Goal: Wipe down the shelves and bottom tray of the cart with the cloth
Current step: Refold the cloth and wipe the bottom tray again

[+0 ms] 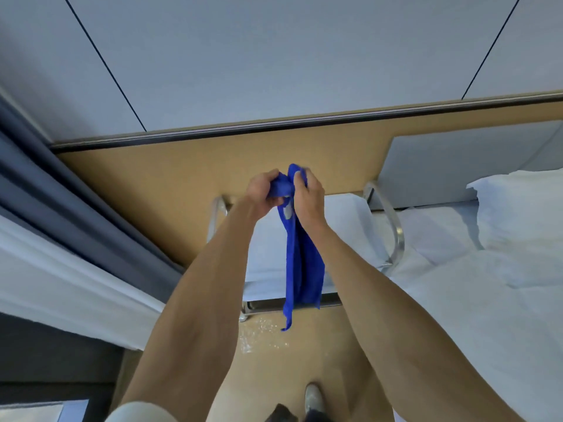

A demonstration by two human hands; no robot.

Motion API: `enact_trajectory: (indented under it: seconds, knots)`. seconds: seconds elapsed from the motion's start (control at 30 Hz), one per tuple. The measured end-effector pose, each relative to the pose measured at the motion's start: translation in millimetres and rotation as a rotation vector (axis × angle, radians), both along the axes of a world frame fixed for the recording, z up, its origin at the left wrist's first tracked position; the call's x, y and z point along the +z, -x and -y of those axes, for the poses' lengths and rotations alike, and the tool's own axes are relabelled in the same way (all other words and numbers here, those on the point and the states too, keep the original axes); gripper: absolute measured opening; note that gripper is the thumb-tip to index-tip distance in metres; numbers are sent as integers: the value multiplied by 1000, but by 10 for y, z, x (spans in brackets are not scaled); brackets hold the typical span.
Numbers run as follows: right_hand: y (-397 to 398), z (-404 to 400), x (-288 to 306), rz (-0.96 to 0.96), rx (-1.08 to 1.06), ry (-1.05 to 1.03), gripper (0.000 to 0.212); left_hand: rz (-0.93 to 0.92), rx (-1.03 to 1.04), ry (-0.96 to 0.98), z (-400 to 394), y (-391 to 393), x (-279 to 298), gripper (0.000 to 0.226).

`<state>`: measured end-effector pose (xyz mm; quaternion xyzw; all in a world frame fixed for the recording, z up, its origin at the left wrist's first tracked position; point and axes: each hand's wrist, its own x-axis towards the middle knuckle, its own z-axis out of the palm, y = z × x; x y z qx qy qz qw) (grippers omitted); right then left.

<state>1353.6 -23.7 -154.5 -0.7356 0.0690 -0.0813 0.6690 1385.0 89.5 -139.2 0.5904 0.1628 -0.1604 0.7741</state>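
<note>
While raised, both hands (285, 193) bunching cloth (301, 263)

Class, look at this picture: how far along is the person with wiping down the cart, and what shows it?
Nothing looks wiped yet: no cloth touches the cart. In hand: the left hand and right hand both grip the top of the blue cloth, which hangs in the air above the cart's white top. Left to do: all the shelves and the bottom tray, which are mostly hidden here.

White bedding (502, 284) right, blue curtain (61, 178) left, tan floor (289, 360) between.
</note>
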Motion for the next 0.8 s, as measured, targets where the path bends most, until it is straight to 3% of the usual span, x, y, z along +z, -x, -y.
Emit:
enact_trajectory:
  seconds: [0.03, 0.1, 0.13, 0.2, 0.3, 0.37, 0.4, 0.5, 0.57, 0.63, 0.7, 0.8]
  knots:
    - [-84, -35, 41, 12, 68, -29, 19, 26, 15, 86, 27, -117, 98, 23]
    - [-316, -41, 107, 19, 142, -92, 32, 48, -13, 221, 8, -288, 315, 27]
    - [-436, -28, 143, 38, 148, -76, 34, 56, -46, 213, -23, -360, 417, 27]
    - [-708, 9, 170, 95, 118, 24, 11, 100, -52, -51, -115, -561, 516, 21]
    - [-1053, -58, 207, 35, 48, 39, 35, 299, 82, -644, -335, -953, 450, 34]
    - [-1223, -147, 214, -1, 48, 5, 34, 311, -97, -763, -420, -1131, 363, 64]
    - [-1302, -196, 219, -12, 55, -9, 33, 283, -261, -750, -426, -1183, 321, 67]
    - [-1553, -301, 301, -28, 14, 17, 34, 134, -540, -574, -500, -1349, 252, 30]
    - [-1775, -334, 413, -7, -41, 60, 34, 26, -555, -252, -642, -1500, 272, 27]
    - [-2004, -345, 566, 53, -97, 129, 34, 57, -563, -98, -785, -1720, 337, 32]
    - [-2193, -355, 741, 128, -165, 180, 34, 183, -581, -157, -822, -1945, 493, 36]
    - [-2369, -396, 1030, 228, -277, 202, 32, 324, -437, -188, -753, -2191, 832, 40]
